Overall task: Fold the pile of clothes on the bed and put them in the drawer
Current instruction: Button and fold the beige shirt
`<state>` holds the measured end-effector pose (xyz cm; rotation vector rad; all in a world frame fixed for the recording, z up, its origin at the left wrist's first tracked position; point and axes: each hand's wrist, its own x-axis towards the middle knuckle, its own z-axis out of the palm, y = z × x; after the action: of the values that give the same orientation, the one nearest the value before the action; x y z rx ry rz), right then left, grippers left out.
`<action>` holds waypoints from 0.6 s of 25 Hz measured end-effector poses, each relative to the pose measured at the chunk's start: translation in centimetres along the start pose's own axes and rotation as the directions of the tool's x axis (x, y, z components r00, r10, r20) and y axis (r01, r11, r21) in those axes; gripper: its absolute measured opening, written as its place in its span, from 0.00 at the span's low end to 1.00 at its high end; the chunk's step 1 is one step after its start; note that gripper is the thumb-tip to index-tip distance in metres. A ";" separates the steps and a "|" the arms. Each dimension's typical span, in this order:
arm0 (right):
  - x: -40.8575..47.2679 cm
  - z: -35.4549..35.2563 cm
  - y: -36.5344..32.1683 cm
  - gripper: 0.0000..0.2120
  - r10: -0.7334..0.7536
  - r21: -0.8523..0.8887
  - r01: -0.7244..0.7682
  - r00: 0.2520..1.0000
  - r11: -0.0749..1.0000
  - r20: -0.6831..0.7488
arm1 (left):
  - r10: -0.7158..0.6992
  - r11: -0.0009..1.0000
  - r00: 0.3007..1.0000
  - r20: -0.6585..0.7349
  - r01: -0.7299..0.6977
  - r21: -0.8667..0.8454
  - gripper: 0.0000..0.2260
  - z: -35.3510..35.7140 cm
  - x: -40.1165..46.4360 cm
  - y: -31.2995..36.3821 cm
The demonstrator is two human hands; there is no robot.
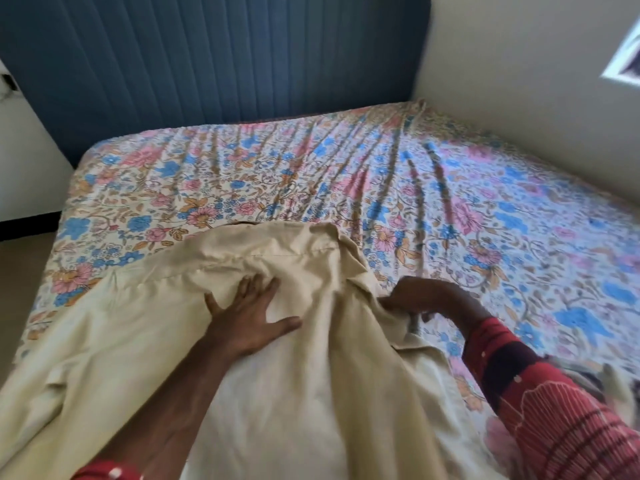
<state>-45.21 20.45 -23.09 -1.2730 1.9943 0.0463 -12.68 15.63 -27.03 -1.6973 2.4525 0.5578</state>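
Left hand (247, 315) flattens cream garment (304, 375) (right hand (420, 299) pinching).

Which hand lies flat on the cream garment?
The left hand, fingers spread flat on the cream garment; the right hand pinches its edge instead.

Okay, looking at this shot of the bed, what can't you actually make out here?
Head view only:
- Cream garment: its lower part is cut off by the bottom edge, so its type is unclear.
- Right hand: fingertips are tucked into the cloth's edge.
- Left hand lies flat, covering the cloth beneath.
- Grey fabric at the right edge: blurred, cut off.
- The drawer: out of frame.
- Wall picture: blurred, cropped.
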 end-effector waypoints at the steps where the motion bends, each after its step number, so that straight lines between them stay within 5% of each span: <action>1: -0.5 0.6 0.7 0.19 -0.071 0.091 0.073 0.997 0.993 -0.031 | 0.024 1.000 1.000 -0.003 -0.024 0.005 0.47 0.5 -0.4 1.7; 3: -1.3 1.3 1.9 0.15 -0.107 0.551 0.168 0.984 0.817 -0.142 | 0.077 0.996 0.997 0.014 -0.077 0.034 0.49 1.8 -1.4 4.4; 5: -1.4 0.8 3.0 0.18 -0.134 0.642 0.244 0.967 0.727 -0.216 | 0.115 0.989 0.993 0.030 -0.117 0.087 0.50 3.0 -2.3 5.9; 8: -1.5 -3.4 4.2 0.16 -0.210 -0.053 0.211 0.850 0.976 -0.483 | 0.111 0.985 0.994 0.017 -0.113 0.130 0.48 3.3 -3.0 7.0; 10: -2.0 -6.8 4.3 0.20 -0.331 -0.389 0.063 0.661 0.919 -0.674 | 0.122 0.981 0.993 0.007 -0.122 0.152 0.46 3.0 -3.6 8.0; 12: -2.2 -8.8 3.9 0.22 -0.439 -0.510 0.024 0.543 0.860 -0.716 | 0.164 0.971 0.986 -0.028 -0.157 0.181 0.42 3.3 -4.4 9.3; 15: -2.5 -7.4 3.1 0.25 -0.434 -0.586 -0.039 0.633 0.809 -0.641 | 0.212 0.960 0.977 -0.035 -0.202 0.194 0.39 4.2 -5.8 10.8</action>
<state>-51.30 20.89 -17.41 -2.1840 2.6310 -0.0349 -20.96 25.60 -26.65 -1.4132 2.6444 0.2871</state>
